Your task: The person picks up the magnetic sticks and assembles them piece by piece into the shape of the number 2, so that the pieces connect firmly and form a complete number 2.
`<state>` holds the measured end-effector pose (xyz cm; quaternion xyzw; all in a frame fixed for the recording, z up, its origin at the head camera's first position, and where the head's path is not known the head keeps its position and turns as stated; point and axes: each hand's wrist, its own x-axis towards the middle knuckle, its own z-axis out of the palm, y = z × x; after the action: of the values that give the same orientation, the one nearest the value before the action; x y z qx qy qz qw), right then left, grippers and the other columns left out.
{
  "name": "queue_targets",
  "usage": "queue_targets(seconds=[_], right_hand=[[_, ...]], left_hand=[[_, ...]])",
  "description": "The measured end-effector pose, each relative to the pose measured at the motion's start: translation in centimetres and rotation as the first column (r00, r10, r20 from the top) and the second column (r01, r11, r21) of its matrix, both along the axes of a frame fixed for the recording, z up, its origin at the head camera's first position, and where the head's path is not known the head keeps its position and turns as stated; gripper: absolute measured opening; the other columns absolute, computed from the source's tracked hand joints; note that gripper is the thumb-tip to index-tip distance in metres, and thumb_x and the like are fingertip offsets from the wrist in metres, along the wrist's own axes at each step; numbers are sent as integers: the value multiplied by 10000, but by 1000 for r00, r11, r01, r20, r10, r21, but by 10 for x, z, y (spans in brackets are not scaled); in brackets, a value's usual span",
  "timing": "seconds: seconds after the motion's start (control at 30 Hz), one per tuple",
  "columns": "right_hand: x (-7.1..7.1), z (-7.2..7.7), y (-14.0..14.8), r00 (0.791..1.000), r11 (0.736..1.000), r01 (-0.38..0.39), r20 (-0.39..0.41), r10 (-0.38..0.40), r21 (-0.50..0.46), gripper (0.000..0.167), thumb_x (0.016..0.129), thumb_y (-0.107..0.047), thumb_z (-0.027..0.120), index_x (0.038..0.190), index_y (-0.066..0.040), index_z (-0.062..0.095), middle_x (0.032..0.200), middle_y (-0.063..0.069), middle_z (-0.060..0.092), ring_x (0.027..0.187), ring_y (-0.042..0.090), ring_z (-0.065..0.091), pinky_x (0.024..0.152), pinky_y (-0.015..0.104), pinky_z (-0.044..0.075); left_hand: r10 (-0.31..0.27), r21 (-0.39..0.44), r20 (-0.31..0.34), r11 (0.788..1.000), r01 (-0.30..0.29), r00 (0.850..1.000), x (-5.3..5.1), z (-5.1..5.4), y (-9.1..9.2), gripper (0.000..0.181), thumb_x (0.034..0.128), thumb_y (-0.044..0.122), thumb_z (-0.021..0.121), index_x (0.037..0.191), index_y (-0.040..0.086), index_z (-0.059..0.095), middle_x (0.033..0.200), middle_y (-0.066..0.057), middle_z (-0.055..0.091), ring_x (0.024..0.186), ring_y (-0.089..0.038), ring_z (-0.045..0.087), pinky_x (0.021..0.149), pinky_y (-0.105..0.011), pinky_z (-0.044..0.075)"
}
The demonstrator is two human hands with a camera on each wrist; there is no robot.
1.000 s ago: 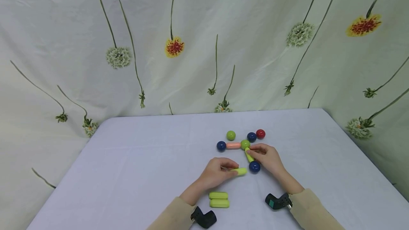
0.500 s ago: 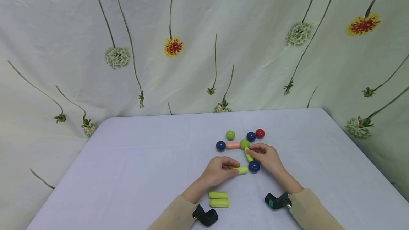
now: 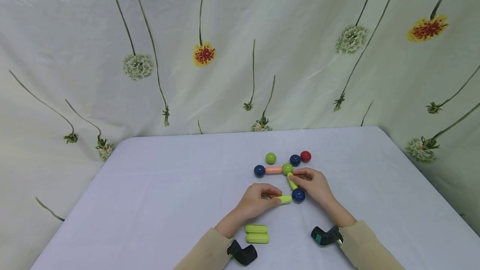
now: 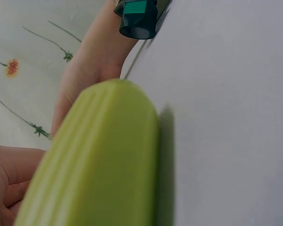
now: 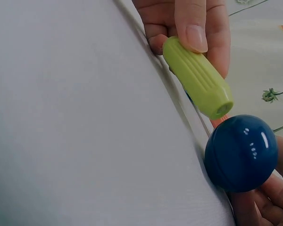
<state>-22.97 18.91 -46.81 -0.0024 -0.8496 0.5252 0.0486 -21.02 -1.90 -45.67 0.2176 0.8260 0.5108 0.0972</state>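
Observation:
In the head view my left hand (image 3: 256, 198) pinches a yellow-green magnetic-style rod (image 3: 286, 199) between thumb and fingers. The rod's free end points at a dark blue ball (image 3: 298, 195); whether they touch I cannot tell. The right wrist view shows this grooved rod (image 5: 198, 77) close to the glossy blue ball (image 5: 243, 153). My right hand (image 3: 313, 184) pinches another yellow-green rod (image 3: 292, 181), which runs from that blue ball to a green ball (image 3: 287, 169). From the green ball a pink rod (image 3: 273, 170) leads left to a second blue ball (image 3: 259, 171).
Behind the joined pieces lie a loose green ball (image 3: 271, 158), a blue ball (image 3: 295, 160) and a red ball (image 3: 305, 156). Two yellow-green rods (image 3: 257, 238) rest beside the left wrist; one rod (image 4: 108, 155) fills the left wrist view. A white cloth (image 3: 157, 203) covers the table.
My left hand has shifted slightly right, bringing its rod's end nearer to the blue ball. My right hand keeps its place on the other rod.

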Motion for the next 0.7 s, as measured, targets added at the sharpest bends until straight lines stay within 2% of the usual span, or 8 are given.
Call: queue_targets(seconds=[0.2,0.7], right_hand=[[-1,-1,1,1000,1000,2,5,-3,14,339,835,-291,721,1031,-17,681,1004,98,675,797,151,598,658,189,486],[0,0,1,1000,1000,-13,4,13,-14,341,834,-280,722,1035,-8,676,993,101,678,782,139,604,648,193,492]], left_hand=[[9,15,20,1000,-9,1000,0,-2,1,166,834,157,707,979,79,719,879,66,667,808,-73,573,725,-226,470],[23,13,7,1000,-23,1000,-2,-4,2,162,835,168,708,980,97,720,874,74,661,807,-76,569,715,-226,466]])
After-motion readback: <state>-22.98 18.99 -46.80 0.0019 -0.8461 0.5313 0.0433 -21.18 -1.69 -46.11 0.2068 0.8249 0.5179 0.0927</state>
